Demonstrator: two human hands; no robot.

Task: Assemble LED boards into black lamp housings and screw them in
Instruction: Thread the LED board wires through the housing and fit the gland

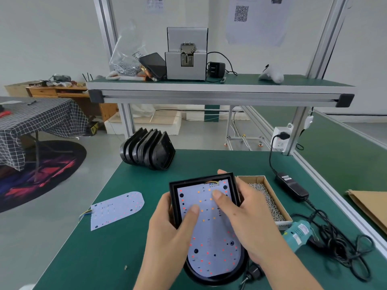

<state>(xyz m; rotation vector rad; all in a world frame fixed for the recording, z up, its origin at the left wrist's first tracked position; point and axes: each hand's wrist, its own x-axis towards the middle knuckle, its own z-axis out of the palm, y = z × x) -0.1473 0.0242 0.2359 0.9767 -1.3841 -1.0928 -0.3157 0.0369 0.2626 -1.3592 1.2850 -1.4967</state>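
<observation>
The left hand (167,229) and right hand (243,214) gripped the black lamp housing (236,266) by its side walls, thumbs pressing the LED board (211,233) seated inside. Left of the housing lay a spare LED board (117,208) amid bare mat; the screw box (270,193) sat just right, the stacked housings (146,151) beyond it.

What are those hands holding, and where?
Both hands, left hand and right hand, grip the black lamp housing by its sides, thumbs pressing the LED board.
</observation>
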